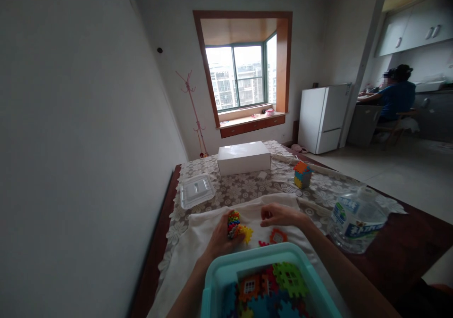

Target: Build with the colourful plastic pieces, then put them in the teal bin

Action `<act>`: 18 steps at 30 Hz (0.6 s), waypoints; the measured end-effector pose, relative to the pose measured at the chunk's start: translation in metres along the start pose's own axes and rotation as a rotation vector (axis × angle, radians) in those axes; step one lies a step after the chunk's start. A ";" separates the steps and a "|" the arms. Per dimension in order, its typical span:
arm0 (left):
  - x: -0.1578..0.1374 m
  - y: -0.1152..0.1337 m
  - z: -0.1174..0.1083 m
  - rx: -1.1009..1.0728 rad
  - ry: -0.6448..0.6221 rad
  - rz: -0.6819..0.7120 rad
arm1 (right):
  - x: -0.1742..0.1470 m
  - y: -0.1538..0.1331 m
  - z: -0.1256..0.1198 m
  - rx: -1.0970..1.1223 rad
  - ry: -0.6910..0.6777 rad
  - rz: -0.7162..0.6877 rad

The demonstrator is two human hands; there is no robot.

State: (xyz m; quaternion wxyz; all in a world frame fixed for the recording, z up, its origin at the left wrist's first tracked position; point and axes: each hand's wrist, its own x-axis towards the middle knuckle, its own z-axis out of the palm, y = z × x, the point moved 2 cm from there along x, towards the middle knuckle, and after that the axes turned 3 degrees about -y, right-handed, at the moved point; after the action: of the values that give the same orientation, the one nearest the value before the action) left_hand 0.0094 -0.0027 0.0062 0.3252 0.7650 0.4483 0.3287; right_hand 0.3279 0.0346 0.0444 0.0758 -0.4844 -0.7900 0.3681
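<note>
My left hand (pixel 223 237) is closed around a stack of multicoloured interlocking plastic tiles (pixel 233 222), with a yellow tile (pixel 247 233) jutting out beside the thumb. To its right my right hand (pixel 278 214) hovers over the white cloth (pixel 207 223), fingers curled in; whether anything small sits between the fingertips is hidden. An orange window tile (pixel 278 236) and a small red piece (pixel 263 244) lie on the cloth below it. Nearest to me stands a teal bin (pixel 212 280) holding loose tiles, among them a green window tile (pixel 290 279).
A large clear bottle (pixel 359 221) stands right of my right forearm. A small house built of tiles (pixel 302 174), a white box (pixel 244 158) and a clear plastic lid (pixel 197 190) are farther back on the table. A person in blue (pixel 398 96) sits at the far right.
</note>
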 end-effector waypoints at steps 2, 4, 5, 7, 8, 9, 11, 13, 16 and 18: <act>0.000 0.001 0.000 -0.008 0.020 -0.004 | -0.005 0.013 -0.005 -0.050 -0.060 0.136; -0.001 0.003 0.000 -0.014 0.025 -0.013 | -0.008 0.022 -0.003 -0.062 -0.171 0.239; -0.001 0.003 0.000 -0.017 0.020 -0.019 | -0.008 0.023 0.000 -0.079 -0.206 0.271; -0.001 0.005 -0.001 -0.025 0.015 -0.035 | -0.005 0.022 0.005 -0.128 -0.205 0.268; -0.001 0.006 -0.001 -0.029 0.014 -0.042 | -0.003 0.019 0.007 -0.153 -0.181 0.237; -0.001 0.006 -0.001 -0.030 0.013 -0.049 | -0.001 0.016 0.009 -0.167 -0.155 0.202; -0.001 0.007 -0.002 -0.033 0.011 -0.057 | 0.004 0.010 0.012 -0.159 -0.127 0.136; -0.001 0.007 -0.002 -0.038 0.010 -0.062 | 0.006 0.006 0.013 -0.134 -0.125 0.095; -0.001 0.007 -0.002 -0.039 0.018 -0.069 | 0.003 0.003 0.015 -0.136 -0.151 0.104; -0.001 0.007 -0.001 -0.027 0.019 -0.065 | -0.001 0.001 0.018 -0.188 -0.128 0.134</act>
State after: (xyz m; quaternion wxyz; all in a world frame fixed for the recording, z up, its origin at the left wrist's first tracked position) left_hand 0.0113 -0.0063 0.0121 0.3416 0.7426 0.4714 0.3310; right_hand 0.3212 0.0250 0.0311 -0.0452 -0.5167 -0.7900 0.3269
